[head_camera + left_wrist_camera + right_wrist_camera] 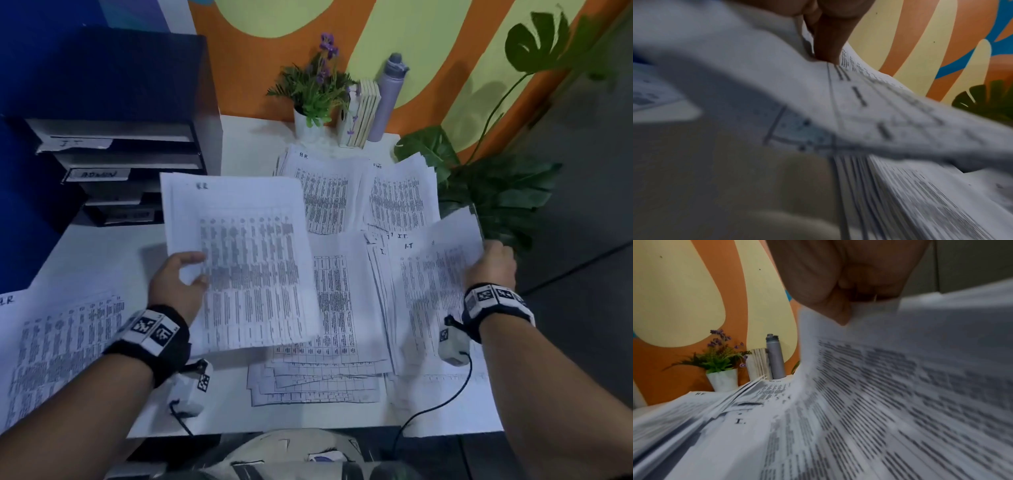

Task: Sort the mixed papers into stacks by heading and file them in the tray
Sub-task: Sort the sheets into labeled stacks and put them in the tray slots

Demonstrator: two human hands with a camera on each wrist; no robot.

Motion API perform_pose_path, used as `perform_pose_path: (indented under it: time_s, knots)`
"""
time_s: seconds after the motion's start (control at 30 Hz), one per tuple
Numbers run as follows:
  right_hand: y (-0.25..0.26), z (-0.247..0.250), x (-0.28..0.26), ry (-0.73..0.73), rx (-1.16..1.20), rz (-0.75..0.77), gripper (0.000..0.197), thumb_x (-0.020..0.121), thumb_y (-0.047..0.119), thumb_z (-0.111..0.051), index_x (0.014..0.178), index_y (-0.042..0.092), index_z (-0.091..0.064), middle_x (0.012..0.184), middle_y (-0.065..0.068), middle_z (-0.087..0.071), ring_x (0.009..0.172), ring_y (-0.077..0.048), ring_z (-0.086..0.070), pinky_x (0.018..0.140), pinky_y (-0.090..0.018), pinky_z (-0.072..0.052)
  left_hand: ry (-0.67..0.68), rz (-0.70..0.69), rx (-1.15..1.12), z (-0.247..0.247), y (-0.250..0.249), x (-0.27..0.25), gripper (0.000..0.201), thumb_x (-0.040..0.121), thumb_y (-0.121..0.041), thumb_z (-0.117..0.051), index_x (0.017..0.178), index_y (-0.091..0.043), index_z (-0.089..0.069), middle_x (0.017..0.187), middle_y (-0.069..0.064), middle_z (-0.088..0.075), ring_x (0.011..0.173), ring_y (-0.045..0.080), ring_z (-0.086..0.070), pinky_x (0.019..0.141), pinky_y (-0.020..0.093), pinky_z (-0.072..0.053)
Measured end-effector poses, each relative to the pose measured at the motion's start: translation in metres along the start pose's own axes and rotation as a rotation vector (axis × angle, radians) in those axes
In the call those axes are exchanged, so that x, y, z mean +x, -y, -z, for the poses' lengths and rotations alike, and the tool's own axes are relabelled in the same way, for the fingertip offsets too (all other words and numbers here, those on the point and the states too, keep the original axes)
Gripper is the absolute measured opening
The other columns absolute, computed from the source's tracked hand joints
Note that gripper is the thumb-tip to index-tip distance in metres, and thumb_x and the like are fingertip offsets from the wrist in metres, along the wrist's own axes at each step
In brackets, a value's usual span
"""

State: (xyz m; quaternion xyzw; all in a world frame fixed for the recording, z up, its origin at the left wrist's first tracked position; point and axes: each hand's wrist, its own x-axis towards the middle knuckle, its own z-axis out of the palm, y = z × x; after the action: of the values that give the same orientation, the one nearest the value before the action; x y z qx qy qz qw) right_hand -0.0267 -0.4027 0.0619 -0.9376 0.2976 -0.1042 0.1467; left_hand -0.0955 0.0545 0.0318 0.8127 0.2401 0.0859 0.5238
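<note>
My left hand [183,277] grips a thick bundle of printed sheets [243,260] by its left edge, lifted above the white desk [102,260]; its top heading is handwritten and hard to read. In the left wrist view the thumb [828,40] presses on that bundle [869,104]. My right hand [493,263] pinches the right edge of a sheet headed I-T [442,270], raised over the I-T pile [387,274]. The right wrist view shows the fingers [840,308] on that sheet [900,386]. A black drawer tray [120,164] with labelled slots stands at the back left.
Stacks headed H.R. [322,192] and another heading [400,198] lie at the back. A fanned pile [318,377] lies in front, another stack [58,349] at the left. A potted plant [311,92], books [363,113], a bottle [387,99] and a large leafy plant [493,185] border the desk.
</note>
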Motion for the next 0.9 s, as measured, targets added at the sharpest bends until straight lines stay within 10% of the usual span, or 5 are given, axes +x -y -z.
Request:
perform_pose_path:
  time_s: [0.1, 0.23, 0.43, 0.73, 0.9]
  knots:
    - [0.012, -0.015, -0.006, 0.004, -0.052, 0.091, 0.055, 0.079, -0.001, -0.062, 0.131, 0.007, -0.047, 0.133, -0.02, -0.041, 0.118, -0.041, -0.043, 0.092, -0.051, -0.042, 0.093, 0.024, 0.021, -0.022, 0.007, -0.011, 0.029, 0.089, -0.005, -0.064, 0.1, -0.031, -0.062, 0.13, 0.0, -0.058, 0.121, 0.021, -0.052, 0.098, 0.026, -0.038]
    - [0.049, -0.042, -0.038, 0.307, 0.318, 0.235, 0.033, 0.094, 0.011, -0.054, 0.126, 0.011, -0.059, 0.128, -0.011, -0.055, 0.114, -0.028, -0.056, 0.102, -0.034, -0.042, 0.161, 0.086, 0.013, -0.045, 0.015, -0.024, 0.03, 0.087, -0.005, -0.067, 0.096, -0.034, -0.06, 0.131, 0.002, -0.057, 0.123, 0.025, -0.051, 0.101, 0.031, -0.039]
    - [0.076, -0.087, -0.108, 0.846, 0.653, -0.037, 0.039, 0.086, 0.042, -0.067, 0.116, 0.02, -0.056, 0.119, 0.001, -0.064, 0.103, -0.019, -0.063, 0.095, -0.042, -0.051, 0.184, 0.108, 0.014, -0.06, 0.019, -0.034, 0.04, 0.077, -0.012, -0.079, 0.107, -0.026, -0.057, 0.118, -0.003, -0.057, 0.11, 0.018, -0.051, 0.096, 0.029, -0.04]
    - [0.067, -0.108, -0.114, 0.691, 0.49, 0.03, 0.019, 0.091, 0.02, -0.06, 0.093, 0.002, -0.058, 0.081, -0.007, -0.058, 0.07, -0.02, -0.054, 0.062, -0.026, -0.045, 0.24, 0.125, 0.103, -0.057, 0.036, -0.024, 0.052, 0.095, -0.008, -0.054, 0.141, -0.028, -0.041, 0.15, -0.001, -0.038, 0.137, 0.02, -0.036, 0.104, 0.021, -0.025]
    - [0.051, -0.125, -0.104, 0.728, 0.453, -0.026, 0.023, 0.087, 0.033, -0.064, 0.083, 0.032, -0.041, 0.082, 0.014, -0.038, 0.072, -0.003, -0.038, 0.062, -0.015, -0.027, 0.233, 0.163, 0.1, -0.054, 0.048, -0.021, 0.07, 0.088, -0.011, -0.067, 0.148, -0.024, -0.034, 0.151, 0.001, -0.036, 0.139, 0.02, -0.034, 0.108, 0.024, -0.026]
